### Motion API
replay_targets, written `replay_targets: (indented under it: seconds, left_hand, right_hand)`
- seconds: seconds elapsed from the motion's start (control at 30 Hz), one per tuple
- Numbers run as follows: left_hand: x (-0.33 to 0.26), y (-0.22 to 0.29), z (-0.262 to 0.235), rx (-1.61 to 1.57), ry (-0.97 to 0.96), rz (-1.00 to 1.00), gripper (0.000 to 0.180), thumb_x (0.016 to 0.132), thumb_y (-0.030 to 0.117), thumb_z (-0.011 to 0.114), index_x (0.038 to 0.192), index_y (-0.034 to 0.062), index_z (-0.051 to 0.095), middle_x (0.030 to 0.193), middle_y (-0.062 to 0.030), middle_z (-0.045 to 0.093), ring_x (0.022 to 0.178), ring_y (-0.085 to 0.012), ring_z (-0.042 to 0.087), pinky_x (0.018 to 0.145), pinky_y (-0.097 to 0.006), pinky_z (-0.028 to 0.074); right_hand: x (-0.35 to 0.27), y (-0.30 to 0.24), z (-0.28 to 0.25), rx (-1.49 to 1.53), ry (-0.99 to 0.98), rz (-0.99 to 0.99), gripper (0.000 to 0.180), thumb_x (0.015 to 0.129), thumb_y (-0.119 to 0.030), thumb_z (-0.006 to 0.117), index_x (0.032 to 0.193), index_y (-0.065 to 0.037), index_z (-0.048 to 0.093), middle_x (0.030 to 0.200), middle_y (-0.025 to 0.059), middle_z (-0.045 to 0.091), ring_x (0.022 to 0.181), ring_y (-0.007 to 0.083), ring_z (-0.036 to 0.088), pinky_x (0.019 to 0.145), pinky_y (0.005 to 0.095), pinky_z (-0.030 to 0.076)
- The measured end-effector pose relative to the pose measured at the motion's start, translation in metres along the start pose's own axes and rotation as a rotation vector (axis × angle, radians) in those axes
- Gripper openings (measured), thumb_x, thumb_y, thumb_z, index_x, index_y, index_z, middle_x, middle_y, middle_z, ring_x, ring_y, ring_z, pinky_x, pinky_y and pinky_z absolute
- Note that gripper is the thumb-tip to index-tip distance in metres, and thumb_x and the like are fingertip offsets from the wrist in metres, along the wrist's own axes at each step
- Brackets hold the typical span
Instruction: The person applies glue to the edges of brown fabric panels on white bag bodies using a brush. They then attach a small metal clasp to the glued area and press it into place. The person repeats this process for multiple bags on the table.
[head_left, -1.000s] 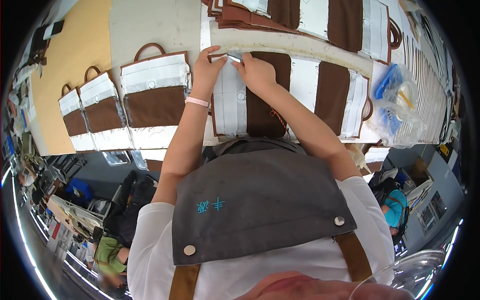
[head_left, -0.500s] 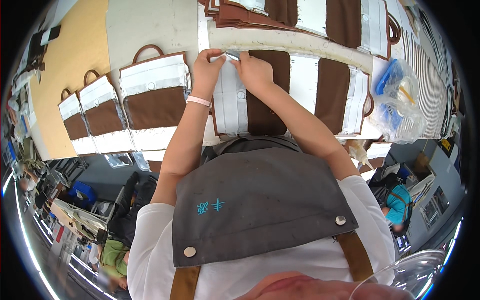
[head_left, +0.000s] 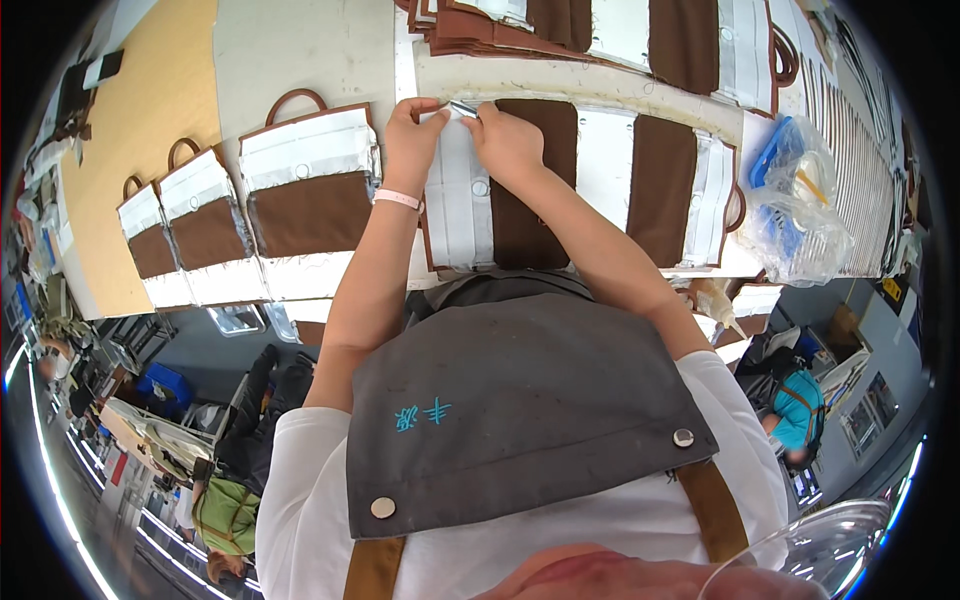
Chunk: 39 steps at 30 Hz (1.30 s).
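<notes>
Both hands unmoved since the earlier views — left hand and right hand pinch shut on a small metal tool at the brown-and-white bag panel's far edge on the desk — work continues in place.

We see both hands, left hand and right hand, pressed close together on brown-and-white bag panel; no gap between them. Left of left hand: 3 finished bags lie edge to edge, little bare table between. Bare table strip beyond those bags free. Ahead of hands: cream padded bar, then stack of panels blocks far side. Right: more panels, then clear plastic bag bulging at table edge.
</notes>
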<state>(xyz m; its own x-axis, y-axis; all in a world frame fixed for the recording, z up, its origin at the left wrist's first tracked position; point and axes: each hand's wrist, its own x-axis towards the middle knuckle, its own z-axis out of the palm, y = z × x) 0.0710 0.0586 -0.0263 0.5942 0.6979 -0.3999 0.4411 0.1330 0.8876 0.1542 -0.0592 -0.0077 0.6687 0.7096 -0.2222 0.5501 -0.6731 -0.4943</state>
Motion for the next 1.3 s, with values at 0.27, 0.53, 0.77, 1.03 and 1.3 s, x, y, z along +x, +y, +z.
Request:
replay_targets:
  seconds: [0.27,0.53,0.77,1.03,1.3]
  left_hand:
    - [0.000,-0.001,-0.001,-0.060,-0.009,-0.020,0.026,0.077,0.009,0.070,0.099,-0.0002,0.059,0.086,-0.0011,0.057,0.073,-0.0056,0.046,0.063,-0.020,0.041]
    - [0.002,-0.006,0.000,-0.084,-0.002,-0.015,0.027,0.077,0.009,0.070,0.099,-0.0001,0.059,0.088,-0.0017,0.058,0.072,-0.0055,0.046,0.062,-0.020,0.040]
    - [0.001,-0.005,-0.002,-0.028,0.004,-0.028,0.027,0.075,0.011,0.071,0.097,-0.0004,0.060,0.085,-0.0019,0.057,0.075,-0.0079,0.049,0.066,-0.021,0.041]
    - [-0.002,0.001,-0.002,-0.069,0.018,-0.023,0.027,0.076,0.010,0.069,0.098,-0.0013,0.059,0.084,-0.0032,0.058,0.075,-0.0092,0.051,0.067,-0.022,0.043]
    - [-0.001,-0.008,-0.005,-0.156,-0.004,-0.030,0.025,0.079,0.010,0.065,0.101,0.0016,0.058,0.075,-0.0003,0.055,0.063,-0.0067,0.047,0.056,-0.021,0.040]
  right_hand:
    - [-0.001,-0.002,0.002,0.039,0.024,0.039,0.029,0.088,-0.033,0.052,0.081,-0.005,0.057,0.065,0.0106,0.062,0.062,0.0294,0.062,0.055,0.0421,0.048]
    - [-0.003,-0.005,0.001,0.041,0.014,0.068,0.029,0.089,-0.033,0.051,0.080,-0.006,0.056,0.064,0.0103,0.062,0.061,0.0294,0.062,0.054,0.0427,0.047]
    - [0.003,-0.007,0.004,-0.009,-0.011,0.014,0.032,0.090,-0.034,0.049,0.082,-0.004,0.056,0.064,0.0119,0.062,0.061,0.0300,0.063,0.055,0.0441,0.048]
    - [0.006,0.002,-0.005,0.005,-0.037,-0.013,0.033,0.091,-0.035,0.048,0.086,-0.004,0.055,0.067,0.0130,0.063,0.063,0.0303,0.063,0.057,0.0435,0.049]
    - [0.003,0.001,-0.004,-0.031,-0.089,-0.076,0.032,0.089,-0.036,0.052,0.086,-0.004,0.056,0.066,0.0117,0.064,0.062,0.0289,0.064,0.055,0.0416,0.050]
